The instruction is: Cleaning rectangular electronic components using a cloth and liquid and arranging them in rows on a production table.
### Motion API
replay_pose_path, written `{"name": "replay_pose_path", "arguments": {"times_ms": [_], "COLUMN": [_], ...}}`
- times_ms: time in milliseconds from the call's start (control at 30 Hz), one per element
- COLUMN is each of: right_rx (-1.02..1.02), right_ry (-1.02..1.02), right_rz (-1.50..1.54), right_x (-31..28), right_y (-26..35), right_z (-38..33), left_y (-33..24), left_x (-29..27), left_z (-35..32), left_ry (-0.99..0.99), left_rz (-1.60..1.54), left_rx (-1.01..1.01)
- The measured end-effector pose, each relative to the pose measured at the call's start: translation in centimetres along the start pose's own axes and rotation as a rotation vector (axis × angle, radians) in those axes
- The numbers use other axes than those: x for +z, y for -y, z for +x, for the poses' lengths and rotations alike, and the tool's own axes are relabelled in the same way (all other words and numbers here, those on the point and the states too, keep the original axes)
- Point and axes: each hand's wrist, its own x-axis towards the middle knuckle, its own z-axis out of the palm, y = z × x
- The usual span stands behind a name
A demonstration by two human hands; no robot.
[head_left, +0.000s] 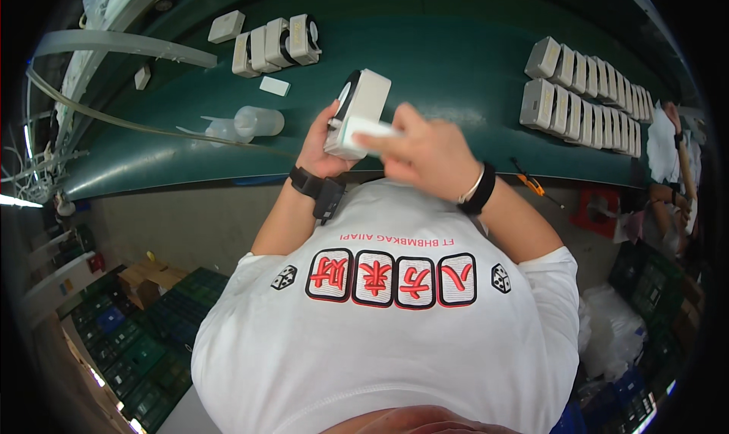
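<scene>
The left hand [323,142] is partly closed, palm cupped round the lower left side of a white boxy unit [370,94], which it holds up tilted, the far end leaning right and a black ring on its left face. The right hand [434,151] is half curled, its extended index finger lying along a small white block [372,135] gripped in its fingers; the block is blurred and overlaps the unit's near end, and whether the two touch is unclear.

The left forearm rises from below, a black wrist strap [307,182] at its wrist. The right forearm slants in from the lower right, back of the hand upward, with a black band [480,189] at the wrist.

Left of the left hand, a translucent bottle [262,121] lies on the green table [440,69]. Beyond that hand, farther up and left, are another white block [274,86], a short line of similar units [258,49] and a pale box [226,27]. Right of the right hand, near the table edge, is an orange-handled tool [534,183]; well beyond it stand two rows of units [539,104], with another person's hand [673,116] past their far end.
</scene>
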Motion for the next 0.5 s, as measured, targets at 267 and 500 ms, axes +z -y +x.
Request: {"name": "replay_pose_path", "arguments": {"times_ms": [267, 500], "right_rx": [0.572, 1.100], "right_ry": [-0.236, -0.563], "right_rz": [-0.173, 0.818], "right_x": [8.4, 12.4], "right_y": [-15.2, -21.1], "right_z": [-4.7, -6.7], "left_y": [0.6, -0.3], "left_x": [-2.5, -2.6], "left_z": [-0.3, -2.6], "left_ry": [0.972, 0.815], "left_rz": [-0.176, 0.143], "left_rx": [-0.395, -0.178]}}
